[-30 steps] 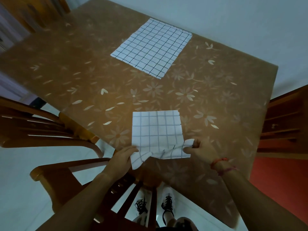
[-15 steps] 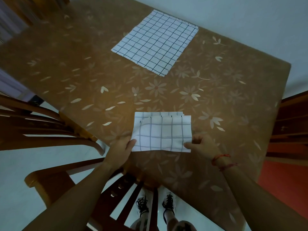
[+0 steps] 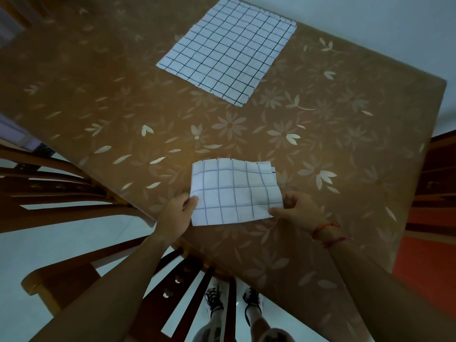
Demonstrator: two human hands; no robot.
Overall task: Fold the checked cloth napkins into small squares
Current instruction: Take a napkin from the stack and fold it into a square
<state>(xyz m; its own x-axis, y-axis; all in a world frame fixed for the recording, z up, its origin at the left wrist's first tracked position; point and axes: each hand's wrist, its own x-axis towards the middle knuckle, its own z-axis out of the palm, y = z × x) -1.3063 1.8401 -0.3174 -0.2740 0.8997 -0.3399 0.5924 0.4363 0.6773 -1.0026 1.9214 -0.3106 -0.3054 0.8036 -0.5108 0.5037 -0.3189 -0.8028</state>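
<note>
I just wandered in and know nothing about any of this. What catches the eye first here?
At the near edge of the brown flowered table, the left hand and right hand pinch opposite sides of a folded checked napkin. Farther across the table, a second checked napkin lies spread out flat, not yet folded.
</note>
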